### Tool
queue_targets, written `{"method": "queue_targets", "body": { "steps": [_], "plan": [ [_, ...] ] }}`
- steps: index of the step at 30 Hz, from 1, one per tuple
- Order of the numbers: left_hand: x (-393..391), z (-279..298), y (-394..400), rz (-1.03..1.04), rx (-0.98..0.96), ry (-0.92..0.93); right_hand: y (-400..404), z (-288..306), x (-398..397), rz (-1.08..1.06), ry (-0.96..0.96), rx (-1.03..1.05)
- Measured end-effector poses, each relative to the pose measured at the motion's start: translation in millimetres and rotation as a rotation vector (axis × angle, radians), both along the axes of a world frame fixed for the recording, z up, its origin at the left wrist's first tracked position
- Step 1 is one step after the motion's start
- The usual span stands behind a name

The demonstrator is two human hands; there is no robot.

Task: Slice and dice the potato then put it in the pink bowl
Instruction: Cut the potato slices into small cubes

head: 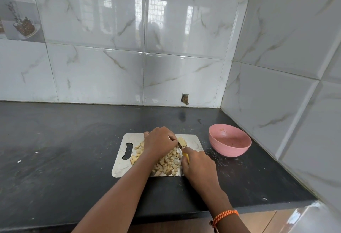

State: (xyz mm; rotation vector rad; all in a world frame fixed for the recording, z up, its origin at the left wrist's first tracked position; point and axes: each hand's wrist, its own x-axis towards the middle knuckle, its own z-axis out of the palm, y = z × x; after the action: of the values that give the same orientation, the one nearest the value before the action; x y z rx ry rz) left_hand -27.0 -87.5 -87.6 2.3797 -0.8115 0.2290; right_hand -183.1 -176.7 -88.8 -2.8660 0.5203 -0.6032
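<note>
The right hand grips a knife; just beyond it, the left hand pinches the last potato piece. Dicing nears its end; cubes then need scooping into the pink bowl, right of the grip.

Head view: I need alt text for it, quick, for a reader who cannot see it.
On a steel cutting board, the left hand holds down a pale potato piece while the right hand grips a yellow-handled knife cutting it. Diced potato cubes lie between the hands; a pink round bowl, not yet filled, stands to the right on the black counter.
</note>
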Motion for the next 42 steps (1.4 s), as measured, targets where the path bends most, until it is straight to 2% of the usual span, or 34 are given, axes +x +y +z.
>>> {"method": "queue_targets", "body": {
  "steps": [9, 21, 35, 42],
  "plan": [
    [4.4, 0.4, -1.1, 0.018, 0.121, -0.053, -0.2, -2.3, -8.5, 0.015, -0.010, 0.043],
    [-0.8, 3.5, 0.6, -0.002, 0.106, -0.038, -0.9, -5.5, -46.1, -0.007, -0.027, 0.080],
    [-0.7, -2.4, 0.2, -0.030, 0.072, -0.075, -1.7, 1.6, -16.4, 0.003, -0.058, 0.100],
    [-3.8, -4.3, -5.5, 0.026, 0.096, -0.091, -4.6, 0.4, -18.8, -0.012, -0.120, 0.144]
  ]
}}
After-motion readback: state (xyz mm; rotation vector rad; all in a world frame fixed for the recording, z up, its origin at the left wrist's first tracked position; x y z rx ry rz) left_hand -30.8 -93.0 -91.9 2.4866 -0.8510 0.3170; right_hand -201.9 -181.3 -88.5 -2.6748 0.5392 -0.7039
